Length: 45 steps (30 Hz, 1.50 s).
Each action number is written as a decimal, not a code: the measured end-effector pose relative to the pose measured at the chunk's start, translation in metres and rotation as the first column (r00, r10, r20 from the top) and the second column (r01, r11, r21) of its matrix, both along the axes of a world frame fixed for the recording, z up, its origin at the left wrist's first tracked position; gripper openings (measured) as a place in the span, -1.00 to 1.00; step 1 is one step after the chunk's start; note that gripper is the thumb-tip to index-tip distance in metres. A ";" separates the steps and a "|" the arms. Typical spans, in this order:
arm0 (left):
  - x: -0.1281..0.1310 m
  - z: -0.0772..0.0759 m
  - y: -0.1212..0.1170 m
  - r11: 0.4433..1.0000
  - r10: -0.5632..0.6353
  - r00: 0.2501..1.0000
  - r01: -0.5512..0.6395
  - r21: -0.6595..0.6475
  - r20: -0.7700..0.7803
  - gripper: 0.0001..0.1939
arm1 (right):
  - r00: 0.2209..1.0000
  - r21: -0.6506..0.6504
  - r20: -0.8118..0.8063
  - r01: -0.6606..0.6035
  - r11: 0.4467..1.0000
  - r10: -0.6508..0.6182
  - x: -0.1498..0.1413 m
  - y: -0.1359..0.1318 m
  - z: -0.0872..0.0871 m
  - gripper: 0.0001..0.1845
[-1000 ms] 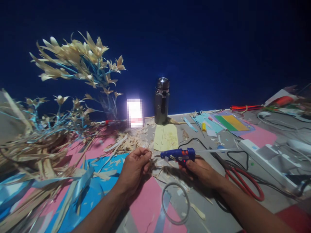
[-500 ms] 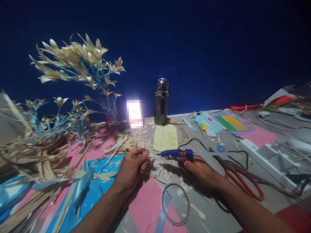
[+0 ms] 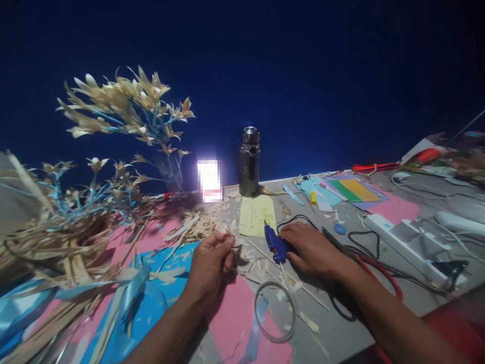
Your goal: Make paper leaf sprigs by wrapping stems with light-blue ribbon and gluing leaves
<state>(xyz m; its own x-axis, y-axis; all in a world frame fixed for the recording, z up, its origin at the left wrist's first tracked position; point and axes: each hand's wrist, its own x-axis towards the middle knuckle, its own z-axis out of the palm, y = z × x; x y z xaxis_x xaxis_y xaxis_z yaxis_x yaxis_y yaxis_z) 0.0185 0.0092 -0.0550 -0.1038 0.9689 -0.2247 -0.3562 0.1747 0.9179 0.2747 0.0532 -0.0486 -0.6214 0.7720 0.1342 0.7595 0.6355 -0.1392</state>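
My left hand (image 3: pixel 212 258) is closed in a pinch, thumb against fingertips, above the scraps at mid-table. Whatever it holds is too small and too hidden to name. The blue hot glue gun (image 3: pixel 276 243) is low at the table, its nozzle over a yellow paper sheet (image 3: pixel 252 222) and a clear glue stick trailing from its back. My right hand (image 3: pixel 310 247) is around its handle, fingers and thumb on either side. A grey ring (image 3: pixel 257 318) lies nearer me, over pink paper and a ribbon.
A dark thermos (image 3: pixel 249 169) stands at the back beside a bright pixelated patch. Husk flowers on blue stems (image 3: pixel 151 108) rise at left above dried husk strips (image 3: pixel 71 268). Red-handled scissors (image 3: pixel 382 273), black cord and a white power strip (image 3: pixel 401 253) are at right.
The glue gun has gone from level, pointing at my left hand, to lower, with its nozzle turned away from me. My left hand keeps its pinch.
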 end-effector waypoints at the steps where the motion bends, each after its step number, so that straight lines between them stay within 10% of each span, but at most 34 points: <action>1: 0.000 -0.001 0.000 1.000 0.004 1.000 -0.004 -0.001 -0.010 -0.67 | 1.000 0.071 -0.006 0.006 0.997 -0.006 -0.005 -0.004 0.003 -0.81; 8: 0.005 -0.006 -0.002 1.000 -0.001 1.000 0.001 0.019 0.001 -0.68 | 0.946 0.586 -0.212 -0.079 0.806 0.247 -0.072 -0.022 0.009 -0.84; 16: 0.005 -0.007 -0.002 0.999 0.012 1.000 -0.012 0.048 0.002 -0.73 | 0.944 0.557 -0.215 -0.092 0.825 0.250 -0.097 -0.022 0.010 -0.91; 19: 0.005 -0.006 -0.003 0.999 -0.012 0.999 0.010 0.044 0.038 -0.73 | 0.868 0.400 -0.449 -0.018 0.916 0.213 -0.093 -0.021 0.015 -0.86; 22: 0.007 -0.002 -0.005 0.999 -0.044 0.991 0.046 -0.012 0.129 -0.70 | 0.553 -0.108 -0.830 -0.032 0.994 -0.072 -0.089 -0.014 0.021 -0.88; 25: 0.009 0.002 -0.006 0.985 -0.119 0.972 0.141 -0.097 0.204 -0.65 | 0.202 -0.601 -0.799 -0.305 0.738 -0.567 -0.090 -0.007 0.020 -0.78; 29: 0.011 0.002 -0.006 0.969 -0.179 0.959 0.211 -0.131 0.221 -0.63 | 0.025 -0.722 -0.578 -0.482 0.497 -0.815 -0.099 -0.005 0.007 -0.60; 35: 0.013 -0.001 -0.006 0.969 -0.181 0.962 0.210 -0.131 0.203 -0.63 | -0.081 -0.678 -0.609 -0.464 0.570 -0.789 -0.108 -0.009 -0.006 -0.64; 45: 0.014 -0.001 -0.009 0.977 -0.190 0.966 0.204 -0.069 0.173 -0.67 | -0.002 -0.606 -0.777 -0.266 0.749 -0.629 -0.110 -0.010 -0.016 -0.81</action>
<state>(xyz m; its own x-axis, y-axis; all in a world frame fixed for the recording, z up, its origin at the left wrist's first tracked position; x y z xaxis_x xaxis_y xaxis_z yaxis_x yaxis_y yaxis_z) 0.0328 0.0002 -0.0557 0.1325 0.9430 -0.3052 -0.4515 0.3315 0.8284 0.1652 0.0434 -0.0644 -0.0751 0.9971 -0.0077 -0.3049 -0.0303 -0.9519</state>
